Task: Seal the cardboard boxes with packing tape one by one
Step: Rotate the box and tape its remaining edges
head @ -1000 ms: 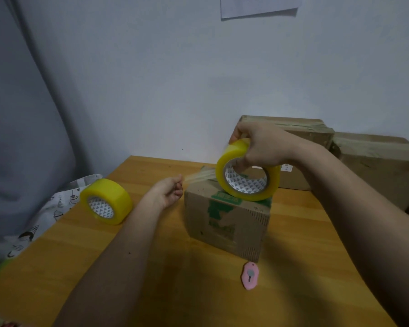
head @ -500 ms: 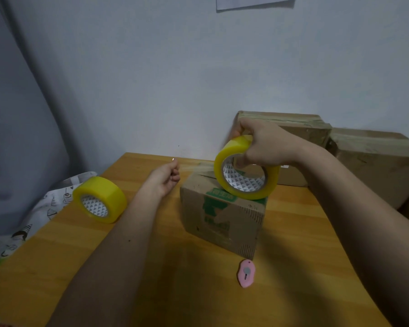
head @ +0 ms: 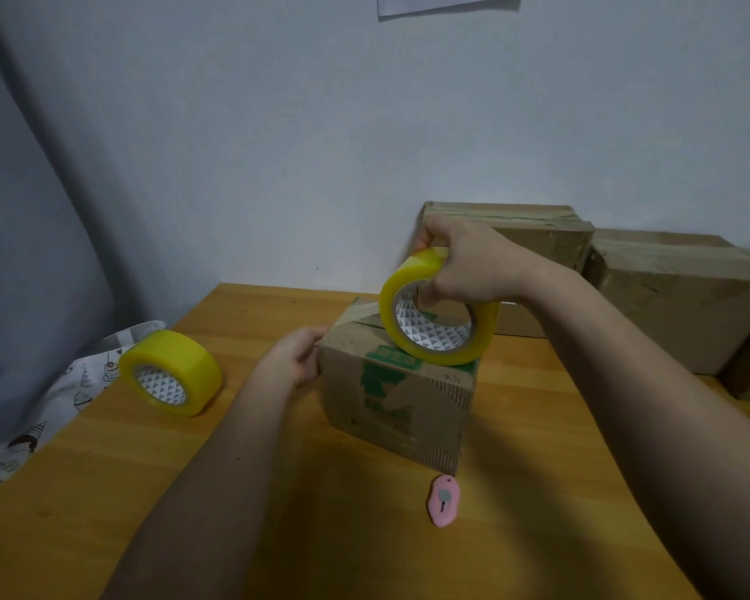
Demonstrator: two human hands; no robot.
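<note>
Tape (head: pixel 356 313) is being pressed onto the box (head: pixel 401 396) edge by the left hand (head: pixel 297 355), its fingers curled against the side. The roll (head: pixel 438 322) is being gripped by the right hand (head: pixel 464 264); if the strip is being pulled slack, it is probably wrinkling or lifting.

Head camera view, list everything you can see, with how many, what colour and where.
Small box: one, brown with green print, table centre.
Tape roll in use: one, yellow, on the small box's top.
Spare tape roll: one, yellow, table left.
Cutter: one, pink, in front of the small box.
Big boxes: at least two, brown, taped, by the wall.
Table: one, orange wood.
Cloth: one, white, patterned, left edge.
Paper: one, white, on the wall.
Left hand: against the small box's left side.
Right hand: grip round the tape roll in use.
</note>
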